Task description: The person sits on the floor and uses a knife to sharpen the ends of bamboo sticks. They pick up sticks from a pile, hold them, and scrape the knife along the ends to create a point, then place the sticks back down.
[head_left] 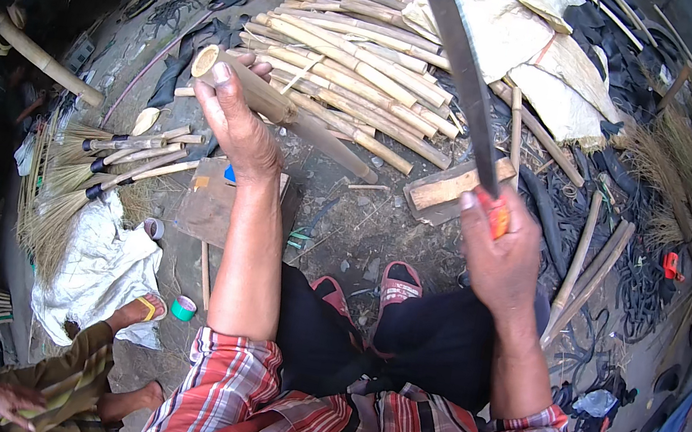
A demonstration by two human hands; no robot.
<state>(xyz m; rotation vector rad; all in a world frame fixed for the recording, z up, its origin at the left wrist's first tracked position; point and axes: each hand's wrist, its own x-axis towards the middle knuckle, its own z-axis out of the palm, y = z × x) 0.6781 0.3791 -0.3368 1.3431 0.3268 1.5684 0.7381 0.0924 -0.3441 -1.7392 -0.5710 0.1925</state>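
Note:
A thick bamboo pole (323,134) is gripped near one end by my left hand (240,111), thumb along its side. Its pale cut end faces up and left, and the rest slants down to the right. My right hand (500,251) is closed around the red-orange handle of a long machete (471,72), whose dark blade points up and away, apart from the bamboo. Below the blade, near my right hand, lies a wooden block (451,188). Beyond both hands a big pile of cut bamboo sticks (353,62) is spread on the ground.
Grass brooms with bamboo handles (127,157) lie at left beside a white sack (105,258). A wooden board (206,202) is by my left forearm, a green tape roll (184,308) nearer. Another person's foot (142,310) rests at lower left. Black rubber strips (639,297) litter the right.

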